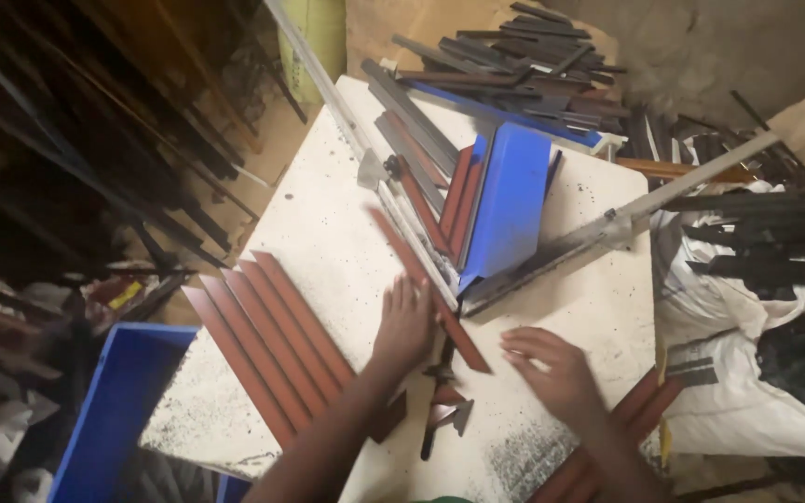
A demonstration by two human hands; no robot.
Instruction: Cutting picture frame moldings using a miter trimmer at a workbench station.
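Red-brown strip (426,284) lies diagonal on white table (328,233), against a metal rail (402,219). Left hand (404,321) flat, fingers together, pressing its lower part. Right hand (552,368) open, fingers loosely curled, hovering just beside, holding nothing. Row of red-brown strips (267,340) left; blue sheet (510,200) above.

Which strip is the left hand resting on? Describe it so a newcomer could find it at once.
Start at the white worktable. The left hand rests on a single red-brown strip lying diagonally near the table's middle, beside a long metal rail. Unlike the red-brown strips fanned side by side at the table's left edge, it lies alone.
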